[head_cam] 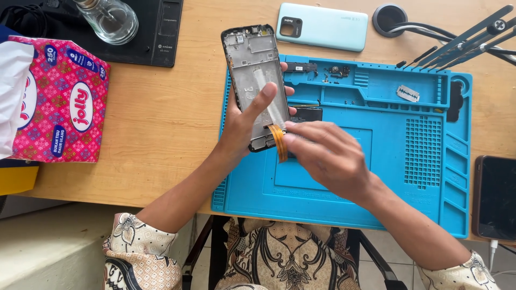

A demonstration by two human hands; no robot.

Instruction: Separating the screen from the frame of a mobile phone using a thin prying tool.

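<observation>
Right now you are working over the blue repair mat, which is covering most of the wooden desk in front of you. Off the mat's left edge, well apart, a pink tissue box is sitting, and beyond the mat's far edge a pale green phone back cover is lying flat. Past the mat's right edge a dark phone is resting face up. Your left hand is gripping an opened phone frame above the mat's far left corner, fingers wrapped around its lower half and the thumb pressing across its middle. Your right hand is hovering over the mat's middle, its fingertips pinching an orange flex ribbon that is curling from the frame's lower end. A small razor blade is lying in a tray along the mat's far side.
</observation>
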